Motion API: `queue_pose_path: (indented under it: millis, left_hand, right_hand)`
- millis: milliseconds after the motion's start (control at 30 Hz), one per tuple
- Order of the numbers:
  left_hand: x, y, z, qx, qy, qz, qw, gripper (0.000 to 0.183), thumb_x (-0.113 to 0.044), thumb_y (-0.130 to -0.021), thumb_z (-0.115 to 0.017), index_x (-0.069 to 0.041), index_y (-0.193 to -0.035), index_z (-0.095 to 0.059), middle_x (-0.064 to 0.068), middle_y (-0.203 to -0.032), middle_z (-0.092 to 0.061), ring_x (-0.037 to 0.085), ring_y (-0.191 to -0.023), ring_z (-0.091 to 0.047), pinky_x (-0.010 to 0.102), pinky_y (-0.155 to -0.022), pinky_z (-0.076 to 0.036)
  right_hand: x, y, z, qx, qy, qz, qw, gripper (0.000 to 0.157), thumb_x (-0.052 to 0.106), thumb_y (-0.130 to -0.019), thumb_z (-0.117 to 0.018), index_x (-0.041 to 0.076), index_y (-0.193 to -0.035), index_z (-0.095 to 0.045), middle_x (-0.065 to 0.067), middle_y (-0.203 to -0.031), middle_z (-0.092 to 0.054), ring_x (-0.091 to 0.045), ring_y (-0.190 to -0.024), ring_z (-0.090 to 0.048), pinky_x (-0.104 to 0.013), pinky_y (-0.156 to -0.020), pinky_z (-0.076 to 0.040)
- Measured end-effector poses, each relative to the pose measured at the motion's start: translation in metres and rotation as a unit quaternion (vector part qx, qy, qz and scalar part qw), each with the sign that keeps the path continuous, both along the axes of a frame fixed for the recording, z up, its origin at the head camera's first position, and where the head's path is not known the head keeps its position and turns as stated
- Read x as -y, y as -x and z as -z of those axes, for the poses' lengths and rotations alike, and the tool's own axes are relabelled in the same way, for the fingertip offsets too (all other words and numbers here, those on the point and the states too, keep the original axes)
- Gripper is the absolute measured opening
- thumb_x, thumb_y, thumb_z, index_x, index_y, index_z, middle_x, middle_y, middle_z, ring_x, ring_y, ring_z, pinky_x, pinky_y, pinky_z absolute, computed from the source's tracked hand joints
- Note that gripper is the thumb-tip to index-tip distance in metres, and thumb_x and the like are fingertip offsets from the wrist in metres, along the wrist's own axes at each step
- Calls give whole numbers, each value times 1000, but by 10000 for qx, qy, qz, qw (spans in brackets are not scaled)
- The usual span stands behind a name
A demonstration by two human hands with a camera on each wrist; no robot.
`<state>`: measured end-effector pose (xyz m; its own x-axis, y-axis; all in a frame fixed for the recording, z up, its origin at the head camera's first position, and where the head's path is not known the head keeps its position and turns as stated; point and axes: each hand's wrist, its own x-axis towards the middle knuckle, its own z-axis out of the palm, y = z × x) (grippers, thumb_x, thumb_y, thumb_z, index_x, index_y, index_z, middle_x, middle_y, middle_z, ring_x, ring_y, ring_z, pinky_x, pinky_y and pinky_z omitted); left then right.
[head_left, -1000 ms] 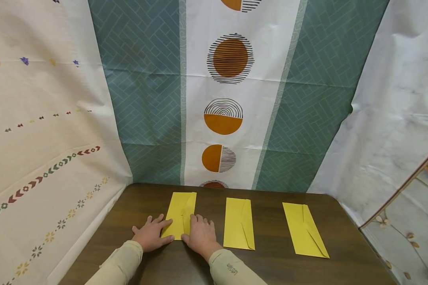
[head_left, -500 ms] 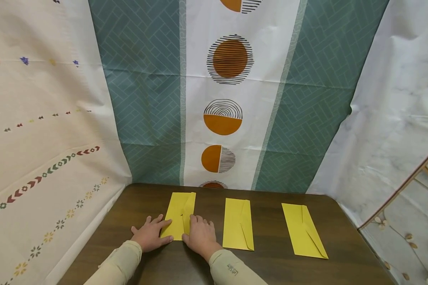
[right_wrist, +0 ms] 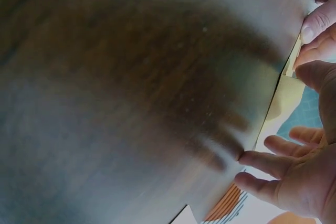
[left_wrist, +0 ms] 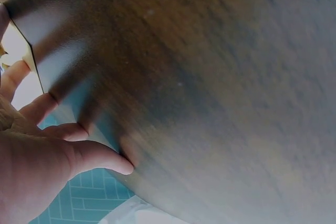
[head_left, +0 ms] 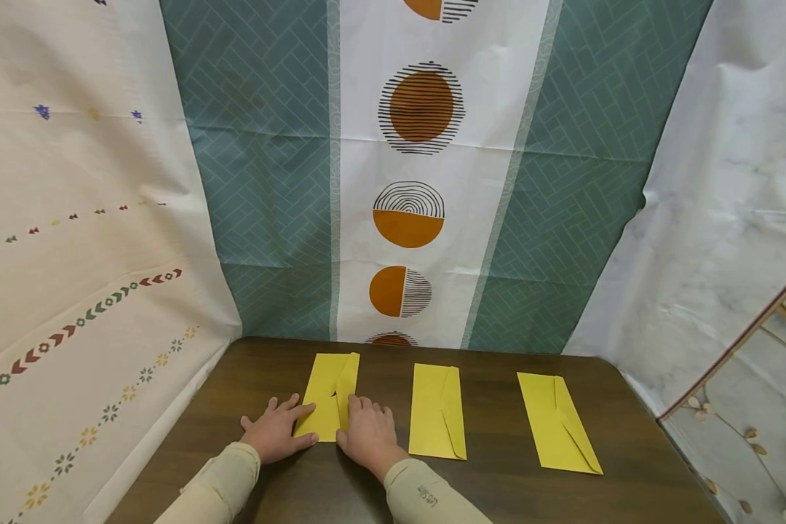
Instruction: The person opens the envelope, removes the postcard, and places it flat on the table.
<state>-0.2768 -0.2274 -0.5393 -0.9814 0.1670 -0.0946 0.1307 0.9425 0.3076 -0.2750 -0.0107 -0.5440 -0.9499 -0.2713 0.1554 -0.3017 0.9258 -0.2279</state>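
A yellow envelope (head_left: 330, 375) lies flap side up at the left of the table, its flap along the right side. In the head view, my left hand (head_left: 276, 433) rests with spread fingers, index and thumb on the envelope's lower left part. My right hand (head_left: 369, 433) lies over the lower right part, fingers on the flap's side and thumb at its lower edge. A small dark gap shows at the flap's point. The right wrist view has the right thumb (right_wrist: 315, 74) against the envelope's edge (right_wrist: 283, 98), the other fingers stretched out. The left wrist view shows the left fingers (left_wrist: 39, 108) spread flat.
Two more yellow envelopes lie to the right, one in the middle (head_left: 432, 407) and one further right (head_left: 553, 422). The dark wooden table (head_left: 491, 495) ends at a hanging patterned cloth (head_left: 406, 160) behind. Pale printed cloths hang at both sides.
The right thumb has shifted slightly right, and the dark gap at the flap's point has widened a little. The left hand and the other envelopes stay put.
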Motion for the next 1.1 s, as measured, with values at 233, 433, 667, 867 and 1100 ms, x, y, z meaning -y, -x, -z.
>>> queue_pose_path:
  millis: [233, 433, 667, 867, 1100]
  left_hand:
    - [0, -1, 0, -14, -12, -20, 10000, 77, -65, -91, -75, -24, -154, -60, 20, -166, -47, 66, -150, -35, 100, -97, -19]
    - [0, -1, 0, -40, 17, 11, 10000, 77, -65, -91, -75, -23, -154, -60, 20, -166, -48, 67, -149, -36, 100, -96, -19]
    - [0, 0, 1, -12, -33, 10, 10000, 77, -65, -91, -75, -23, -154, -60, 19, -166, -47, 66, -149, -35, 100, -97, -19]
    - [1, 0, 3, -49, 6, 2, 10000, 78, -66, -90, -75, -24, -154, -60, 19, -166, -47, 66, -149, -36, 100, -97, -20]
    - [1, -1, 3, -66, -1, 10, 10000, 77, -66, -90, -75, -24, -153, -60, 19, -166, -47, 66, -149, -37, 100, -96, -20]
  right_hand:
    - [-2, 1, 0, -1, 87, 23, 10000, 61, 36, -96, -73, 9, -149, -58, -11, -138, -69, -30, -125, -69, -55, -109, -52]
    - [-4, 1, 1, -13, 133, -16, 9999, 62, 36, -97, -73, 8, -149, -58, -11, -139, -70, -29, -127, -69, -55, -110, -52]
    - [-12, 0, 0, -31, 210, 1, 9998, 65, 35, -95, -75, 6, -150, -57, -11, -140, -69, -27, -128, -69, -56, -109, -53]
    - [-20, 3, 1, -79, 258, 3, 9996, 66, 36, -95, -76, 4, -149, -57, -13, -140, -69, -30, -124, -70, -55, -107, -54]
    - [-30, 8, 3, -142, 270, -3, 9995, 67, 35, -95, -74, 2, -151, -56, -15, -142, -68, -32, -126, -69, -55, -106, -54]
